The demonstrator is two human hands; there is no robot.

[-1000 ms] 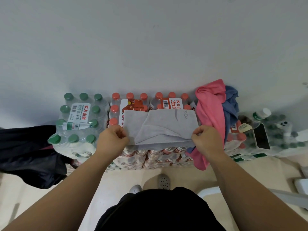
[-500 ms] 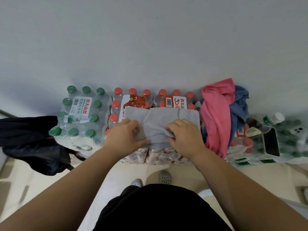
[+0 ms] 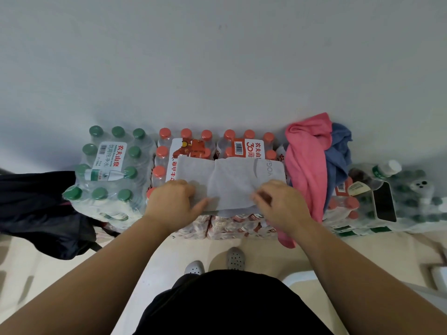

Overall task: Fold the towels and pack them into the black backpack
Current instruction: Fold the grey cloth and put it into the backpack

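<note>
**Q:** How many towels are there, and where are they?

**A:** Three. One grey towel (image 3: 232, 182) lies in the middle across the tops of two red-capped packs (image 3: 249, 146) of bottled water, set against a pale wall (image 3: 217, 68). One flap of it laps over the rest. One pink towel (image 3: 307, 165) and one blue towel (image 3: 338, 155) are heaped together, crumpled, just to its right. The pink one hangs down the front of the packs.

**Q:** What are the hands doing?

**A:** Two bare hands are both at the grey towel's near edge. The left hand (image 3: 173, 201) sits on the left part, fingers curled onto the cloth and thumb lying along the edge. The right hand (image 3: 278, 204) pinches the cloth with curled fingers near the right corner.

**Q:** And the bag?

**A:** One black backpack (image 3: 36, 213) slumps at the far left, beside a green-capped pack (image 3: 108, 170) and well apart from the towels. What it holds cannot be told.

**Q:** What do the packs hold?

**A:** Shrink-wrapped bottles. Ten green caps show in the left pack. The two red-capped packs rest on more wrapped packs beneath. At the right, one loose bottle (image 3: 384, 169) with a white cap rests on a further pack. Two grey shoes (image 3: 193, 268) show on the floor below.
</note>
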